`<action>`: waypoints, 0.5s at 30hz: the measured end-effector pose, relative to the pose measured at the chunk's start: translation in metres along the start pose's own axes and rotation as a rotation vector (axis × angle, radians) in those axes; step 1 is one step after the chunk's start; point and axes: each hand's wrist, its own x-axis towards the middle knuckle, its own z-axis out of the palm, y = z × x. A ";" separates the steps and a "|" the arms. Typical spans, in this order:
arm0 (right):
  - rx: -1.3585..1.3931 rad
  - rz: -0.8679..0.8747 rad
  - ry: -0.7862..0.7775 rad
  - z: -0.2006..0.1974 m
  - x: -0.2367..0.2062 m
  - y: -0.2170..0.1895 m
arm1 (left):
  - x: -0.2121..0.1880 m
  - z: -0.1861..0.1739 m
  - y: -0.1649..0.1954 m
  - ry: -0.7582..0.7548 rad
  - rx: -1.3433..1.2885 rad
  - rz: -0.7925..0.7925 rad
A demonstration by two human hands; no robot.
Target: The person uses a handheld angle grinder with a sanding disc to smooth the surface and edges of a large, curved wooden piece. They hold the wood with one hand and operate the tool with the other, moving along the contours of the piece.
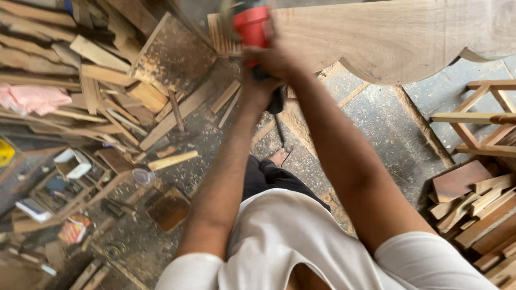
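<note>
- White T-shirt (301,241) filled the bottom of the frame, nearest the lens; dark trousers (269,180) and one bare foot (278,157) showed below it on the floor.
- Both forearms ran up from the shoulders, nearly straight, and converged at top centre.
- Left hand (257,86) sat lower, grip wrapped on the dark rear handle of the red power tool (250,27).
- Right hand (277,59) sat above and just beside it, grip closed over the tool body. Both hands motion-blurred; individual fingers couldn't be made out.
- Tool was at the top edge of frame, red housing up, against the left end of the large pale wooden panel (398,37). Contact point blurred, so tool type couldn't be told.
- Black cord (280,131) hung from the tool down toward the foot.
- Panel spanned the top right, with a curved, scalloped lower edge; it served as the worktop.
- Floor (376,123): grey concrete, dusted with sawdust and shavings.
- Left side: heap of timber offcuts (102,80), a dust-covered board (172,53) leaning on it, pink cloth (35,98) at the far left.
- Lower left: clutter of small boxes and scraps, too blurred to identify.
- Right side: bare wooden frame (484,118) and, below it, stacked wood blocks (478,204).
</note>
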 end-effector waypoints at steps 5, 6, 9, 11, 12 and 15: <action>-0.503 -0.298 0.072 0.036 0.003 -0.001 | -0.017 -0.034 0.001 0.043 -0.191 0.161; -0.436 -0.308 0.023 0.030 -0.003 0.001 | -0.022 -0.027 0.001 0.050 -0.192 0.097; -0.370 -0.116 0.075 -0.002 -0.021 0.006 | -0.033 0.003 0.006 -0.020 -0.089 0.093; -0.244 -0.123 0.091 -0.031 -0.029 0.004 | -0.032 0.028 0.012 -0.077 -0.021 0.129; -0.178 -0.120 0.090 -0.045 -0.034 0.004 | -0.032 0.041 0.015 -0.097 0.016 0.139; -0.207 -0.036 0.210 -0.093 -0.041 0.002 | -0.022 0.089 0.020 -0.215 -0.064 0.222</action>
